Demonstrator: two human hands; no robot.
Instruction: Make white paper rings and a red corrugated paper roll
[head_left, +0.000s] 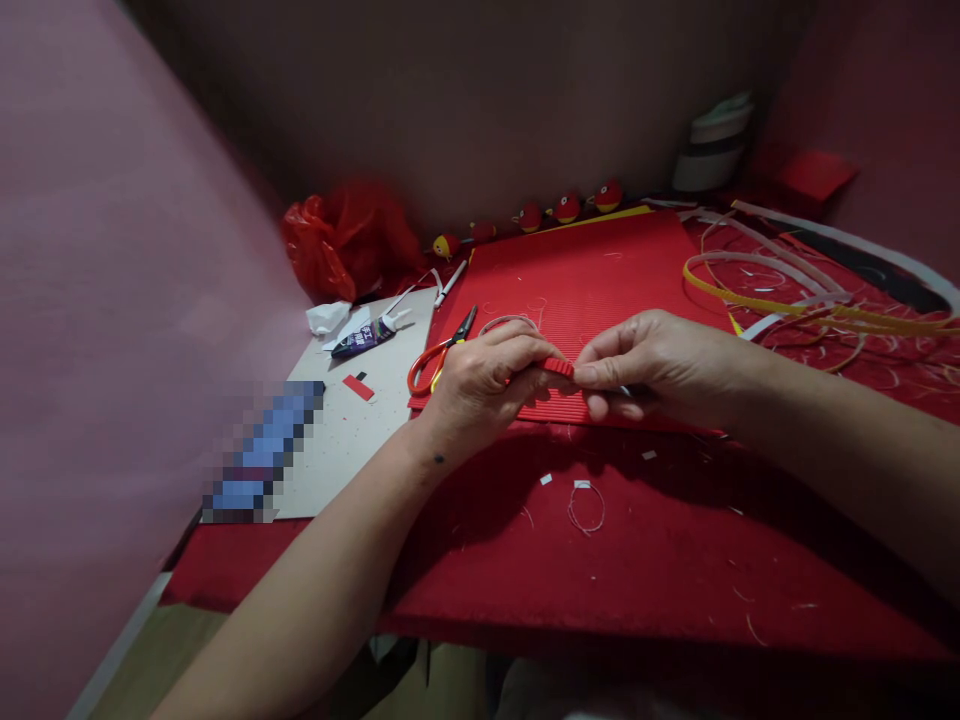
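Note:
My left hand is closed around a small piece of red corrugated paper, with its ridged end showing past the fingertips. The thumb and forefinger of my right hand pinch at that same end. Something thin and greyish shows under my right fingers, too little of it to name. Both hands are above a large red corrugated sheet. Scissors with orange handles lie just left of my left hand, their dark blades pointing away. A yellow piece beside them is partly hidden by the hand.
A grey board bears a glue tube, a red scrap and a blurred-out blue object. Behind are a red plastic bag and several red bird-like figures. Paper strips tangle at right; a thread loop lies in front.

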